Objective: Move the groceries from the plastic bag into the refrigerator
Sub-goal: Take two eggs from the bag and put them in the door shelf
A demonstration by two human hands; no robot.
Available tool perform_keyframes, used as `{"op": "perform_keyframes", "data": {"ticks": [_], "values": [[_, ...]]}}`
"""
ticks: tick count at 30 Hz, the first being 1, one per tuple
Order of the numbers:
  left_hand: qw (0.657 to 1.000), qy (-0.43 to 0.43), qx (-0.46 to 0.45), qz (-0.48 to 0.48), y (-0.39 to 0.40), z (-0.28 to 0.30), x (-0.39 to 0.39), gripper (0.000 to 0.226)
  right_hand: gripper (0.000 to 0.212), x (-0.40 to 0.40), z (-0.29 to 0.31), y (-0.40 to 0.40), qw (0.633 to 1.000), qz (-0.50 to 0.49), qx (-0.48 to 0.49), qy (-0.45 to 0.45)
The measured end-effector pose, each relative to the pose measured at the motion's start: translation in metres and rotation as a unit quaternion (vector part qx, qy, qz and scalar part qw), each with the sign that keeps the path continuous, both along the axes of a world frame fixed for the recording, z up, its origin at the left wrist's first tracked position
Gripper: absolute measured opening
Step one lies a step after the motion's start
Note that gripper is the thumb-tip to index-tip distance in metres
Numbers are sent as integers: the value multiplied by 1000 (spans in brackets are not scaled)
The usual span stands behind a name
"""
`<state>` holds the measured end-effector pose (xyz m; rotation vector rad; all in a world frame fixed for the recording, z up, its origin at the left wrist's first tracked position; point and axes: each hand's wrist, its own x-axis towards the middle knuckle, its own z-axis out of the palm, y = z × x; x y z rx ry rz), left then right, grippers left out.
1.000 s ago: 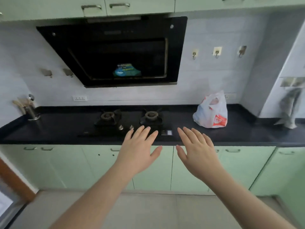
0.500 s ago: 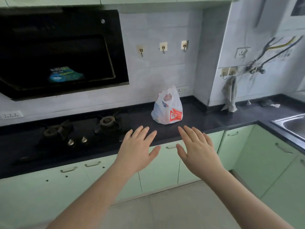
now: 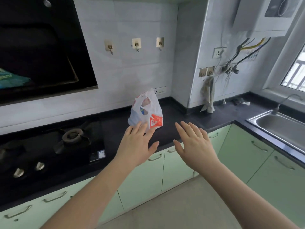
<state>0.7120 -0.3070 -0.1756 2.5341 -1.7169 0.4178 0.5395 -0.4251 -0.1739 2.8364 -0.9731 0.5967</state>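
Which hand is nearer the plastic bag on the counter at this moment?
Left. The left hand is open with its fingertips overlapping the bag's lower edge in view; contact is unclear. The right hand is open, off to the bag's right, apart from it.

No print on the plastic bag (image 3: 146, 111) is legible.

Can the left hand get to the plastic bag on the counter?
Probably yes. The open left hand is right in front of the plastic bag, with nothing between them.
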Motion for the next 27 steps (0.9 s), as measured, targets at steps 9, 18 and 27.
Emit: {"op": "perform_keyframes", "data": {"ticks": [9,18,27], "values": [[1000,12,6,-9,-99,-20,24,60,65,18,-18,-95,999,-20,24,35],[1000,-3,14,6,-198,-22,33,60,65,28,-25,-213,997,-7,46,55],[997,6,49,58,-223,-55,80,57,70,90,-52,-259,988,62,99,98]]}}
